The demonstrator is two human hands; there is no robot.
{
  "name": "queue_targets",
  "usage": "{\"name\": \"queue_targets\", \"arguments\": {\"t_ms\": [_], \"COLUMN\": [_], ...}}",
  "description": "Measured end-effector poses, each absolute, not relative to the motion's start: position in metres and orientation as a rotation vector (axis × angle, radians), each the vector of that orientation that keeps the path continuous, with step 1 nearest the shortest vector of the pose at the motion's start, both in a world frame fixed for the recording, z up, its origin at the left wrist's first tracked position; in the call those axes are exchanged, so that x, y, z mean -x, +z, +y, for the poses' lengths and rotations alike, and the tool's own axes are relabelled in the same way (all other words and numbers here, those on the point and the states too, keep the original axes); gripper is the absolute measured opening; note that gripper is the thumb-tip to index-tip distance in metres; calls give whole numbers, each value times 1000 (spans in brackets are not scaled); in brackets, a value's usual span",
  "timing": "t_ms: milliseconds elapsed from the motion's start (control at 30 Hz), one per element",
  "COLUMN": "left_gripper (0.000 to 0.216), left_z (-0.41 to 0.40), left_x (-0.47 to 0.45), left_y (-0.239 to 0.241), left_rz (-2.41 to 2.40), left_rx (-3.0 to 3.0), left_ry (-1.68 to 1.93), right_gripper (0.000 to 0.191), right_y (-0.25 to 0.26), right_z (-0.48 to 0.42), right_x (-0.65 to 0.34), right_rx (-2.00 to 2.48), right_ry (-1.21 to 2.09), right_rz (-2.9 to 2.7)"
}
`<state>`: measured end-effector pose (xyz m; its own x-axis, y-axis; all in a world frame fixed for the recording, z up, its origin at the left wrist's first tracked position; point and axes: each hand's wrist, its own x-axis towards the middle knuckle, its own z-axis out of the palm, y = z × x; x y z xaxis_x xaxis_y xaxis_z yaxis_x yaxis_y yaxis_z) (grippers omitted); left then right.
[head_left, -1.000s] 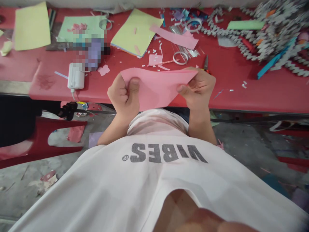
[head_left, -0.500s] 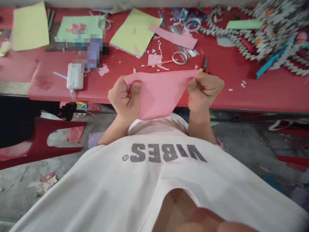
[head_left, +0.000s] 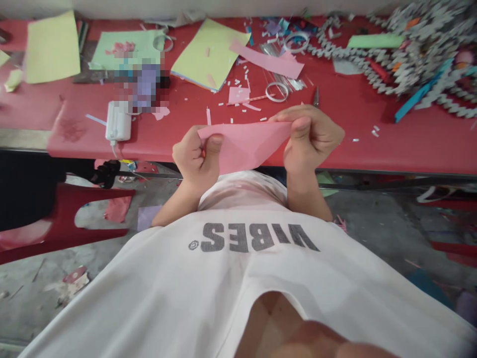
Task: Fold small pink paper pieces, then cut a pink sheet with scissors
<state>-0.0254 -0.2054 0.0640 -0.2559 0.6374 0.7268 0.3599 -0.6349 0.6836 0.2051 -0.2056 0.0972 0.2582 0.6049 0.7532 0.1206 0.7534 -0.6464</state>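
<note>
A pink sheet of paper [head_left: 246,145] is stretched between my two hands, just above the near edge of the red table. My left hand [head_left: 199,155] is closed on its left end, the thumb pressed on top and the fingers curled beneath. On the upper right corner, my right hand [head_left: 311,136] pinches the paper between thumb and fingers. The paper's top edge runs nearly straight, and its right side slants down toward my shirt. Scissors [head_left: 316,97] lie just beyond my right hand, mostly hidden by it.
Beyond my hands the red table [head_left: 372,99] bears yellow sheets [head_left: 204,52], a pink strip [head_left: 268,59], a tape roll [head_left: 277,92] and small paper scraps. A white power bank [head_left: 118,121] with a cable lies left. Grey garlands [head_left: 410,59] pile up at right. A red chair [head_left: 63,223] stands at lower left.
My right hand has shifted its hold on the pink paper, its fingers now reaching left along the top edge. The paper's top edge sits slightly lower and the hands are a little closer together.
</note>
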Motion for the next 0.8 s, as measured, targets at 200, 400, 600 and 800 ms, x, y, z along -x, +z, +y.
{"name": "queue_targets", "arguments": {"t_ms": [200, 400, 600, 800], "left_gripper": [59, 46, 60, 59], "left_z": [-207, -210, -210, -209], "left_x": [27, 25, 26, 29], "left_y": [67, 73, 73, 80], "left_rz": [1211, 1148, 1243, 1212], "left_rx": [-1761, -1903, -1727, -1743], "left_ry": [2040, 2096, 2079, 2095], "right_gripper": [37, 38, 27, 52], "right_y": [67, 56, 53, 42], "right_z": [-194, -202, -191, -191], "right_x": [-212, -218, -217, -219], "right_rx": [496, 847, 645, 848], "right_ry": [556, 309, 340, 484], "right_rz": [-1369, -1311, -1378, -1470]}}
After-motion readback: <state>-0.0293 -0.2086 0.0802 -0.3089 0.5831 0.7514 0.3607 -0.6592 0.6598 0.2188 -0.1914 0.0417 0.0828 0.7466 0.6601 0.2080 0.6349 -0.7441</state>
